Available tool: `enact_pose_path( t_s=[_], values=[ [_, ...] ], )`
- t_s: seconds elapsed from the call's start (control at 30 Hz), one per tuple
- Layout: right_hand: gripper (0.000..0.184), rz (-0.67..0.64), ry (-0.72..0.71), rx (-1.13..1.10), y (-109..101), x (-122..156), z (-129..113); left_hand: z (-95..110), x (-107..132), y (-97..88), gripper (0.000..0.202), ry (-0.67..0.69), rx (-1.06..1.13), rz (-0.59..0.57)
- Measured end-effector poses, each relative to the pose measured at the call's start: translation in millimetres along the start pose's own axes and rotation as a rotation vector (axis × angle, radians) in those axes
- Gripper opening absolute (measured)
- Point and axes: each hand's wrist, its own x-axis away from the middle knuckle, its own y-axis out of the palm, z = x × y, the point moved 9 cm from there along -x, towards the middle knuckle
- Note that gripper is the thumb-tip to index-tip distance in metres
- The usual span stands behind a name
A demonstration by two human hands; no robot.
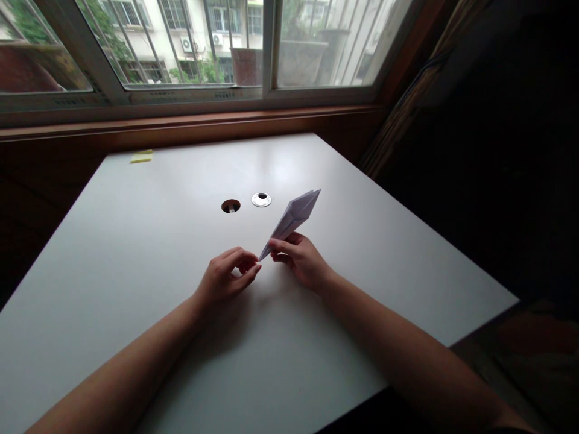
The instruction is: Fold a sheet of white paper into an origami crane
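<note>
A piece of white folded paper (296,211) is held up over the table, tilted, with its wide folded end up to the right and its narrow point down to the left. My right hand (301,259) grips its lower part between thumb and fingers. At the narrow point, my left hand (230,271) is curled, thumb and forefinger tips meeting the paper's tip in a loose pinch. Layered flaps and creases show on the paper's upper end.
Beneath both forearms lies a white table (158,241). It has a round cable hole (230,206) with a silver grommet cover (261,200) beside it. Yellow sticky notes (142,157) lie at the far left edge. A barred window (194,48) stands behind the table.
</note>
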Motion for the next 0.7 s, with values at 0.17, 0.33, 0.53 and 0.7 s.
enact_pose_path(
  t_s=[0.17, 0.33, 0.53, 0.7],
  values=[
    [0.028, -0.001, -0.004, 0.010, 1, 1, -1, 3, 0, 0.6, 0.006, 0.043, -0.015, 0.006],
    [0.029, 0.003, -0.031, 0.019, -1, -1, 1, 2, 0, 0.6, 0.006, 0.063, -0.022, 0.021],
    [0.028, 0.000, -0.058, 0.030, -4, -4, 0, -5, 0, -0.3, 0.010, 0.064, 0.052, 0.014],
    [0.030, 0.005, -0.045, 0.034, -6, -5, 0, -11, 0, -1.2, 0.010, 0.026, 0.071, 0.027]
  ],
)
